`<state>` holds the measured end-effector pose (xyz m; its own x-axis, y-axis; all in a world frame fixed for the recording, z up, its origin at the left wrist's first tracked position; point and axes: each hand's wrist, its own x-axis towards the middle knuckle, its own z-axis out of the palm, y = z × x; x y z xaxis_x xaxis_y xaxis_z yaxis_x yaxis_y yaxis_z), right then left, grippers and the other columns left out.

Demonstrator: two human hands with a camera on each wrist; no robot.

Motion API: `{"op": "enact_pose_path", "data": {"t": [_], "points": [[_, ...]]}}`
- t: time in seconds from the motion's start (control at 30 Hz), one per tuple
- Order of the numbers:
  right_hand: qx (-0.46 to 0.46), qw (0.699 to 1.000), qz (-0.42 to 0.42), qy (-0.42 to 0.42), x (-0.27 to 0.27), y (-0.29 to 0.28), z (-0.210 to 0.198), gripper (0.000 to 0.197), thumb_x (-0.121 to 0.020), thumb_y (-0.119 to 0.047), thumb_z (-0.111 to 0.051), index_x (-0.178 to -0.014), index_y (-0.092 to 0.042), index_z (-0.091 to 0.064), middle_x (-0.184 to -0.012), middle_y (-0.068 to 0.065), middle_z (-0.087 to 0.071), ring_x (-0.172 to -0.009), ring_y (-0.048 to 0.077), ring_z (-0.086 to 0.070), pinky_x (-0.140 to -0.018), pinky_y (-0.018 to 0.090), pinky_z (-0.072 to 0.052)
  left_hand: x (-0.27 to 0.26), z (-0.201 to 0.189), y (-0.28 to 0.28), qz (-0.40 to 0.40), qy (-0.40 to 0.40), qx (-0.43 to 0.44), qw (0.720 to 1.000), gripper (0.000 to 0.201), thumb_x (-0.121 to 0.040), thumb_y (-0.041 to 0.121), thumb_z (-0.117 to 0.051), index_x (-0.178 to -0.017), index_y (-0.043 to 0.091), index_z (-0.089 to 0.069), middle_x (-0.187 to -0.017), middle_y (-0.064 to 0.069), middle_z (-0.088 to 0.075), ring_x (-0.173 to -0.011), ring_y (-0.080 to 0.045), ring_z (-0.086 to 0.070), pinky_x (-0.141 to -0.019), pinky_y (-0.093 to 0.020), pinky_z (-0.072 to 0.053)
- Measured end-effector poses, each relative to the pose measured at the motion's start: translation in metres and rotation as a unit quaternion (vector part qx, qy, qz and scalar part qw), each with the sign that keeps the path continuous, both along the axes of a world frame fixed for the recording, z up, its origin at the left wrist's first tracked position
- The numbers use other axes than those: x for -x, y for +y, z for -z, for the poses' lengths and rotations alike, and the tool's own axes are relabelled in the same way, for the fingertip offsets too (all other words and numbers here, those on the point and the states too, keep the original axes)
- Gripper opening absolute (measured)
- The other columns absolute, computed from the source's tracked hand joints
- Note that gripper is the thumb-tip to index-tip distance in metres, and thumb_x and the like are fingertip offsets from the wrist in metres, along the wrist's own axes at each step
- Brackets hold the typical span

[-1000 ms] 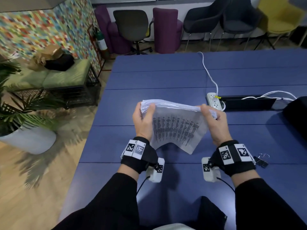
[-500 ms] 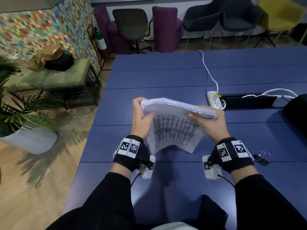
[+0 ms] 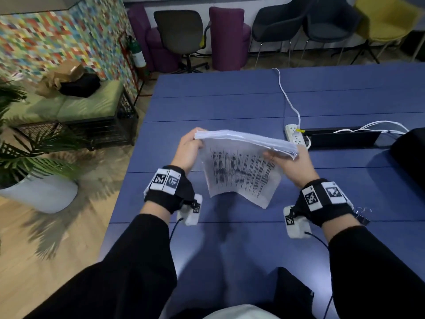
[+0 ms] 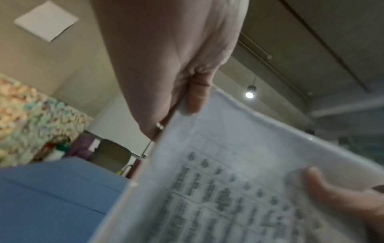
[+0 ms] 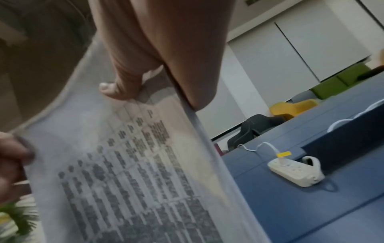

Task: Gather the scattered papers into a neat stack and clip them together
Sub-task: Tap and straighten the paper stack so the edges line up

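Note:
I hold a thick stack of printed papers upright in the air over the blue table, its top edge towards the far side. My left hand grips the stack's left upper corner. My right hand grips the right side, thumb on the front sheet. The front sheet's lower edge curls and hangs free. The left wrist view shows my left hand pinching the papers. The right wrist view shows my right hand on the papers. A black binder clip lies on the table, partly hidden behind my right wrist.
A white power strip with a white cable lies past the papers, beside a black cable slot. A dark object sits at the right edge. Chairs stand beyond the table; a potted plant is left on the floor.
My right thumb has slid from the stack's top edge inward onto the front sheet. My left thumb has moved up to the corner. The stack stays in the air.

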<state>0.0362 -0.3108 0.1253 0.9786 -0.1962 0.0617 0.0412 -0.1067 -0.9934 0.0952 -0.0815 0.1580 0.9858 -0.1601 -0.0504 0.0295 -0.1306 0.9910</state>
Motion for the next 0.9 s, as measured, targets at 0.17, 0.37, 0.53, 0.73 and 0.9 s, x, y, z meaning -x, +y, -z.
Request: {"op": "enact_pose_path", "data": {"t": [0.17, 0.37, 0.53, 0.73, 0.9], "points": [[-0.071, 0.994, 0.075, -0.042, -0.005, 0.003, -0.026, 0.011, -0.077, -0.001, -0.073, -0.087, -0.002, -0.067, -0.066, -0.013, -0.072, -0.064, 0.000, -0.066, -0.068, 0.019, -0.055, 0.001, -0.024, -0.009, -0.034, -0.072, 0.066, 0.995, 0.021, -0.069, -0.006, -0.036, -0.065, 0.013, -0.044, -0.063, 0.005, -0.042, -0.051, 0.003, -0.039, -0.050, -0.008, -0.032], [-0.048, 0.995, 0.064, 0.068, 0.003, 0.002, 0.017, 0.050, -0.061, -0.025, -0.088, -0.101, -0.007, -0.065, -0.095, 0.005, -0.073, -0.088, 0.013, -0.070, -0.087, 0.035, -0.056, 0.011, 0.005, -0.014, -0.073, 0.005, 0.046, 0.996, 0.030, -0.076, -0.011, -0.035, -0.062, 0.014, -0.044, -0.067, 0.003, -0.048, -0.057, 0.004, -0.049, -0.052, -0.003, -0.036], [-0.054, 0.994, 0.061, 0.068, -0.002, 0.008, 0.011, 0.028, -0.074, -0.013, -0.078, -0.099, -0.009, -0.065, -0.097, 0.007, -0.071, -0.082, 0.007, -0.070, -0.079, 0.023, -0.056, 0.015, -0.003, -0.006, -0.067, -0.067, 0.041, 0.995, 0.029, -0.061, 0.004, -0.044, -0.085, 0.015, -0.057, -0.091, 0.003, -0.058, -0.084, -0.001, -0.052, -0.071, -0.007, -0.040], [0.046, 0.998, 0.025, 0.024, -0.007, 0.028, -0.014, 0.021, -0.077, -0.020, -0.074, -0.085, -0.001, -0.070, -0.091, 0.022, -0.072, -0.077, 0.025, -0.067, -0.075, 0.044, -0.056, 0.024, -0.037, -0.014, 0.081, -0.291, -0.411, 0.860, 0.044, -0.070, 0.034, -0.053, -0.114, 0.027, -0.055, -0.109, 0.009, -0.063, -0.110, -0.016, -0.052, -0.101, -0.034, -0.028], [0.058, 0.998, -0.004, 0.008, -0.006, 0.032, -0.031, 0.055, -0.062, -0.045, -0.080, -0.080, 0.005, -0.067, -0.086, 0.034, -0.066, -0.066, 0.026, -0.061, -0.064, 0.055, -0.053, 0.017, -0.028, -0.017, 0.051, -0.251, -0.454, 0.853, 0.013, -0.082, 0.028, -0.058, -0.080, 0.016, -0.053, -0.072, -0.002, -0.059, -0.087, -0.036, -0.056, -0.068, -0.034, -0.040]]}}
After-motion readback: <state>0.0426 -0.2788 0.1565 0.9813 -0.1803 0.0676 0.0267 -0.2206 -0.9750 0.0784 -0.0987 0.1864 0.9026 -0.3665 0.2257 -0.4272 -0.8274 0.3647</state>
